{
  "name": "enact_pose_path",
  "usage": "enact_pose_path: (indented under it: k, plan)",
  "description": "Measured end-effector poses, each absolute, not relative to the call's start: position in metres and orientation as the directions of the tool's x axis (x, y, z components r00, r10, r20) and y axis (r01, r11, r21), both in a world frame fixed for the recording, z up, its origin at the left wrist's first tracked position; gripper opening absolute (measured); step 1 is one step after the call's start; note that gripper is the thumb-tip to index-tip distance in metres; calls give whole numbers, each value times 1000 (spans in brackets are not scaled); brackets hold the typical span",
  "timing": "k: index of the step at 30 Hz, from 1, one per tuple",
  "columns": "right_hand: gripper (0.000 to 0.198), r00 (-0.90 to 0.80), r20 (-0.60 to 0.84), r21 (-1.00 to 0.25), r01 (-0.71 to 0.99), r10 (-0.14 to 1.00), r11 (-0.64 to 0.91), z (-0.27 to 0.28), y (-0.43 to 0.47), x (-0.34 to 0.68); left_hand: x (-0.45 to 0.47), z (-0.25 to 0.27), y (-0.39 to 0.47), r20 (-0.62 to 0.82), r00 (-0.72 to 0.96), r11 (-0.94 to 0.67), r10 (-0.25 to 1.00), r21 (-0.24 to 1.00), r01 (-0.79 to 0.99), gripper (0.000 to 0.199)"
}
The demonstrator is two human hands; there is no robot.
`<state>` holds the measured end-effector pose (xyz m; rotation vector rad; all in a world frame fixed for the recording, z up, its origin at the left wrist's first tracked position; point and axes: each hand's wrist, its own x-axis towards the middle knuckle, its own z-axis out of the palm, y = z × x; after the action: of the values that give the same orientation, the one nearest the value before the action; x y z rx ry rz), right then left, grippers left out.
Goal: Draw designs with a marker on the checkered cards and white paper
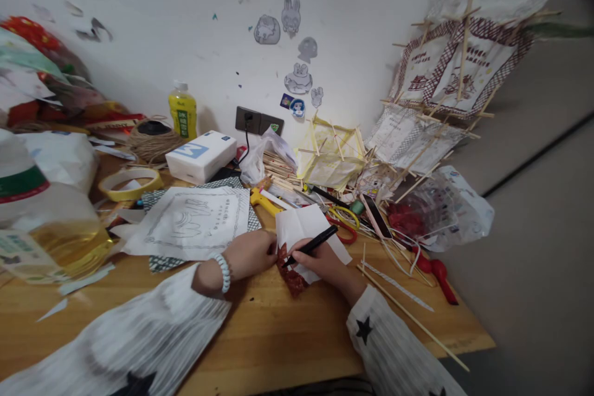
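My right hand [320,260] grips a black marker pen [317,241], its tip angled down to the left. Under the tip lies a dark red patterned piece [293,281], perhaps paper, on top of a creased white paper sheet [297,223]. My left hand [253,253], with a pale beaded bracelet at the wrist, has its fingers closed on the left edge of the red piece; the fingertips are partly hidden. To the left, a white sheet with line drawings [190,223] rests over a dark patterned sheet [158,264].
Tape roll [130,184], large oil bottle [51,223], tissue pack [202,156], twine [153,141] and drink bottle [182,112] stand left. Behind are yellow stick frame [331,158], scissors [343,218] and phone [375,215]. A tall paper lantern [459,68] rises right, near thin sticks [417,320].
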<state>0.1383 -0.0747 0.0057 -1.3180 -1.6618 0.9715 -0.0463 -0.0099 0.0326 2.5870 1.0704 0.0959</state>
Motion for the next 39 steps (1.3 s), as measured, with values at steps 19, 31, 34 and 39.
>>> enact_pose_path:
  k: [19, 31, 34, 39]
  plan:
    - [25, -100, 97, -926, 356, 990, 127, 5, -72, 140, -46, 34, -10, -59, 715, -664, 697, 323, 674, 21]
    - [26, -129, 67, -924, 365, 989, 111, 8, -73, 141, -46, 34, -10, -69, 714, -660, 697, 328, 676, 22]
    - [28, -126, 49, -925, 368, 991, 92, 8, -73, 140, -46, 34, -11, -68, 714, -661, 697, 327, 675, 22]
    - [26, -105, 78, -915, 388, 991, 113, 9, -73, 139, -46, 34, -11, -70, 717, -664, 693, 326, 673, 22]
